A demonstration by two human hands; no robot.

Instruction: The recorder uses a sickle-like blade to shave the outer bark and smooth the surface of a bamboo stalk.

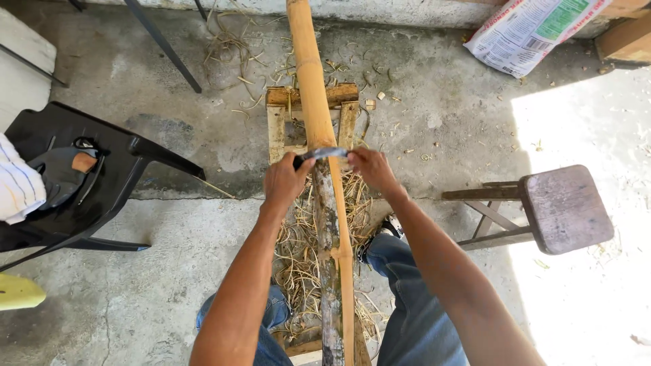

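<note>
Long yellow bamboo pole (313, 88) on low wooden trestle (278, 129): stiff, smooth, likely slippery. Left hand (285, 181) and right hand (369, 168), fingers closed round curved two-handled steel blade (324, 153) ends, the sound hold.

We see a long yellow bamboo pole (314, 88) lying lengthwise along a wooden bench (278, 129), running away from us toward the wall. Its near part looks scraped, grey and rough. A curved metal blade (324, 153) lies crosswise on the pole.
</note>
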